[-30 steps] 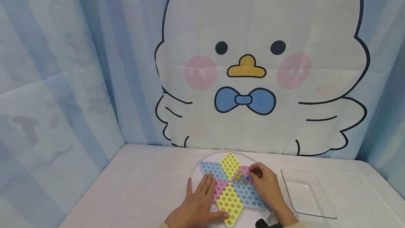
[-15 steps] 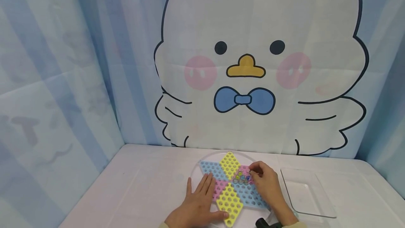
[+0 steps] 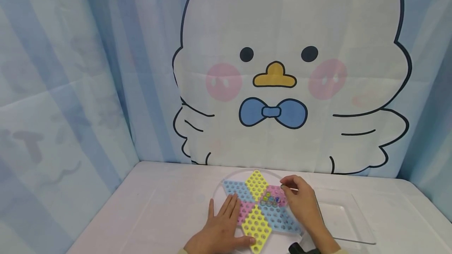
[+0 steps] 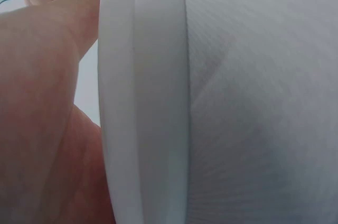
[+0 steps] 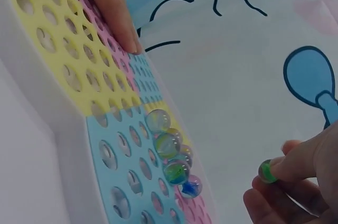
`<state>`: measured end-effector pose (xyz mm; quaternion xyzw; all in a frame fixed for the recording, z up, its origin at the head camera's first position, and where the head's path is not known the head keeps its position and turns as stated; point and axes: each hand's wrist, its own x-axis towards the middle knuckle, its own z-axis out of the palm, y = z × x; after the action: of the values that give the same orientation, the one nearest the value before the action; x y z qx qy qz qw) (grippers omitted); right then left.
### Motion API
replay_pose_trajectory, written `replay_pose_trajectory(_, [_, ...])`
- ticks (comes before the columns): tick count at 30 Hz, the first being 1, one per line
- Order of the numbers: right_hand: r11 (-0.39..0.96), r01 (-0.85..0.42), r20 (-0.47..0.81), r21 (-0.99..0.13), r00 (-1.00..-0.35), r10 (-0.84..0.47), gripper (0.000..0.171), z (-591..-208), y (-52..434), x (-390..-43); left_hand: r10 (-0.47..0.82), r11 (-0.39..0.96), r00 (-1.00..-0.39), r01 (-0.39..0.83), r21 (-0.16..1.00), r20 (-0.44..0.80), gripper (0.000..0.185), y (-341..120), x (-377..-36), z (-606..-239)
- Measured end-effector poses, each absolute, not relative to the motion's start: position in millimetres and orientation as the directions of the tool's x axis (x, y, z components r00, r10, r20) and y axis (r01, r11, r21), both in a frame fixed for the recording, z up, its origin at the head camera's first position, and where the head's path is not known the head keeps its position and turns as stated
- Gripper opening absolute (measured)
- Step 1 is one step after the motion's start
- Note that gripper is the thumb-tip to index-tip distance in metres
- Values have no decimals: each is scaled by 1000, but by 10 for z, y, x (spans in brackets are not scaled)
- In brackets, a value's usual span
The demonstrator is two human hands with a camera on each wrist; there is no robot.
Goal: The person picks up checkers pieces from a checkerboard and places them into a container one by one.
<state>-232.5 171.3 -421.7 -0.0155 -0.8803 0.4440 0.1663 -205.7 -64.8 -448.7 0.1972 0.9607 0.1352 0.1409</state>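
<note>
A star-shaped Chinese checkers board (image 3: 256, 222) with yellow, blue and pink sections of holes lies on the table in the head view. Several glass marbles (image 5: 169, 147) sit in its far right pink section. My left hand (image 3: 226, 224) rests on the board's left side with fingers straight, the thumb over the near yellow section. Just above the pink section's outer edge, my right hand (image 3: 301, 199) pinches a green glass marble (image 5: 268, 171) between thumb and fingers, apart from the board. In the left wrist view, the board's white rim (image 4: 142, 97) covers much of the hand.
A clear rectangular plastic tray (image 3: 353, 232) stands right of the board, partly behind the right forearm. A black object (image 3: 300, 248) shows near the right wrist. Behind the table (image 3: 152, 207) hangs a printed cloth (image 3: 282, 144) with a cartoon bird.
My right hand has lifted off the pink section and moved slightly right, with the marble between its fingers. My left hand has stayed in place.
</note>
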Motion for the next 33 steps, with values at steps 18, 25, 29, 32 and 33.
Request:
replay_pose_trajectory(18, [646,-179,372,-742,-911,176,17,-4019,1991,-2133,430,880,-878,355,316,-211,112,-652,-2055,-4485])
replay_pose_trajectory(25, [688,-173,411,-705,-890,198,13,-4018,2176,-2071,441,874,-875,369,316,-201,111,-648,-2049,-4481])
replay_pose_trajectory(29, [694,-163,419,-702,-882,216,13,-4028,2288,-2035,445,871,-873,371,321,-198,111,-653,-2051,-4486])
replay_pose_trajectory(32, [697,-143,404,-702,-887,225,13,-4043,2356,-2009,441,873,-874,365,322,-203,111,-658,-2054,-4492])
replay_pose_trajectory(33, [697,-138,398,-703,-889,226,13,-4051,2378,-2001,438,875,-875,362,322,-205,111,-660,-2055,-4494])
